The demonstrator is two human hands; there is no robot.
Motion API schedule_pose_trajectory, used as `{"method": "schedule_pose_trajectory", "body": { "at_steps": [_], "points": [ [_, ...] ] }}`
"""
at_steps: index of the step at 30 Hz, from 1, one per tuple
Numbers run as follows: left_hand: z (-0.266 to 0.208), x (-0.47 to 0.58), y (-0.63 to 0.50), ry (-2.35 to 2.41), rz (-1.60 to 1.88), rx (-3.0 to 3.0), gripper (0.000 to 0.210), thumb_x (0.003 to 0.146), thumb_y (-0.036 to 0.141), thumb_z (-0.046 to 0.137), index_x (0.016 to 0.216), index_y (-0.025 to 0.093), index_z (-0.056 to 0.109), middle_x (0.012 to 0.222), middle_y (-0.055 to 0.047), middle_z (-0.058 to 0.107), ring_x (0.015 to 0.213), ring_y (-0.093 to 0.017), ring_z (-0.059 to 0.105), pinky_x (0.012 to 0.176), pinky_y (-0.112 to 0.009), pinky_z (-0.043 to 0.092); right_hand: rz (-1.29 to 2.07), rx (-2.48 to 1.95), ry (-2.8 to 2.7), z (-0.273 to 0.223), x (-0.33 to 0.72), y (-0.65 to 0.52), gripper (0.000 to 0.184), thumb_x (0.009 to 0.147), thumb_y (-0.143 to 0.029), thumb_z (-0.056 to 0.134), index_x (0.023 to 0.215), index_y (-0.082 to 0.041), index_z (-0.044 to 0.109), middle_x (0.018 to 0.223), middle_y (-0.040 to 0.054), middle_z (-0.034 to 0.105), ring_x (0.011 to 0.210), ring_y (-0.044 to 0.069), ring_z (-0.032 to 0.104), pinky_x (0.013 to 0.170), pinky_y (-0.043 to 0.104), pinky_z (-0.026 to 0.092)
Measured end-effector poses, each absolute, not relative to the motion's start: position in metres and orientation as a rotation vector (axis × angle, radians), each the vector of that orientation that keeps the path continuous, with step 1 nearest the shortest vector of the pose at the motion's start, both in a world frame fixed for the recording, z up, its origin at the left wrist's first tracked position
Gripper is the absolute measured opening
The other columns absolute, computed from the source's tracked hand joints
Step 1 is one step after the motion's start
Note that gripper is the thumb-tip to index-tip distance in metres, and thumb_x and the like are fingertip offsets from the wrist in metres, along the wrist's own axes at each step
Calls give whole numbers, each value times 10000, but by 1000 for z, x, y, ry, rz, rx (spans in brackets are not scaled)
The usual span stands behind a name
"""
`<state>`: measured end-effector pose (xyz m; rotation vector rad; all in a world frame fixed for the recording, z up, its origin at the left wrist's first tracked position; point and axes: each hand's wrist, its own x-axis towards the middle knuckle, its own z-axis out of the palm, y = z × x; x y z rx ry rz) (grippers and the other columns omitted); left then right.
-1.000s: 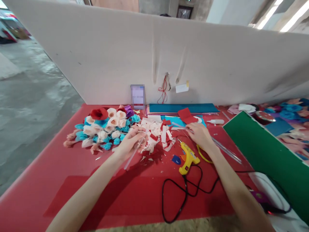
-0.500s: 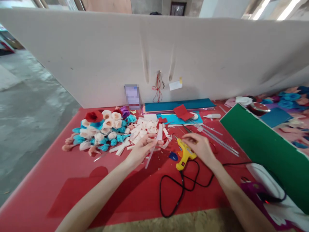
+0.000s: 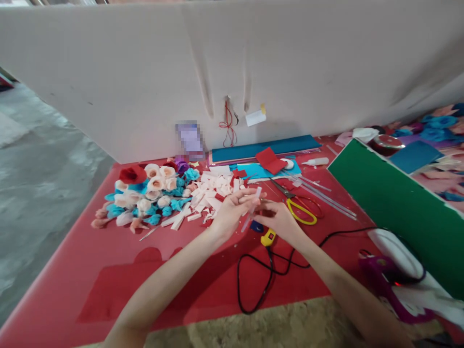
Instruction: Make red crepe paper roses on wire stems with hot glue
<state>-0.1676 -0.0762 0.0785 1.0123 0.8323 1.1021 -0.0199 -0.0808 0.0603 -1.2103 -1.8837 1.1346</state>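
Note:
My left hand [image 3: 232, 212] is closed around a thin translucent glue stick [image 3: 246, 224], tilted, its upper end whitish. What wraps that end, if anything, I cannot make out. My right hand [image 3: 277, 217] meets it from the right, fingers pinched at the stick's middle. Beneath the right hand lies a yellow glue gun [image 3: 268, 237], mostly hidden, with its black cord [image 3: 239, 285] looping toward me. Scissors [image 3: 302, 212] with yellow and red handles lie just beyond the right hand. White paper strips [image 3: 210, 193] are heaped beside the left hand.
Paper flowers [image 3: 145, 193] cover the table's left side. At the back lie blue sheets [image 3: 268, 148], a red paper square [image 3: 270, 161], a white bottle [image 3: 316, 162] and long clear sticks [image 3: 326, 198]. A green board [image 3: 391, 217] and a white power strip [image 3: 395, 251] stand right.
My right hand has left the glue gun and scissors area and come left to the stick in my left hand. The scissors now show. The view has tilted down.

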Motion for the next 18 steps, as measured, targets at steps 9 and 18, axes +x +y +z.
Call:
{"method": "schedule_pose_trajectory", "body": {
  "at_steps": [9, 18],
  "points": [
    [47, -170, -71, 1046, 856, 1337, 293, 855, 310, 477, 1081, 126, 507, 1050, -78, 562, 895, -173, 574, 763, -371, 493, 1118, -1106, -1289, 92, 25, -80, 217, 775, -346, 580, 779, -130, 564, 620, -32, 460, 491, 43, 398, 446, 182, 335],
    [28, -137, -113, 1243, 428, 1795, 288, 789, 372, 558, 948, 132, 570, 951, -67, 590, 887, -189, 563, 818, -404, 457, 1095, -958, -1076, 131, 37, -102, 140, 709, -346, 632, 677, -213, 599, 575, -32, 421, 459, 51, 304, 436, 211, 281]
  ]
}}
